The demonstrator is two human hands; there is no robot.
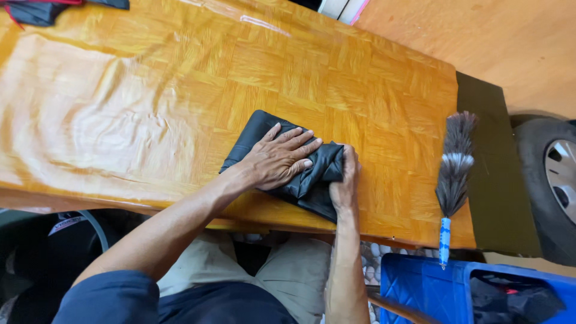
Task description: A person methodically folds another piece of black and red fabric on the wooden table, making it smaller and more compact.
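A folded black cloth (pixel 255 135) lies on the glossy orange wood-pattern table (pixel 150 96), near its front edge. My left hand (pixel 277 161) rests flat on top of the cloth, fingers spread and pointing right. My right hand (pixel 346 180) grips the cloth's right edge, fingers curled over the bunched fabric. Part of the cloth is hidden under both hands.
A grey feather duster (pixel 454 171) with a blue handle lies along the table's right end. A blue plastic crate (pixel 420 288) stands below it. A car wheel (pixel 549 180) is at the right. Dark fabric (pixel 36 11) sits at the far left corner.
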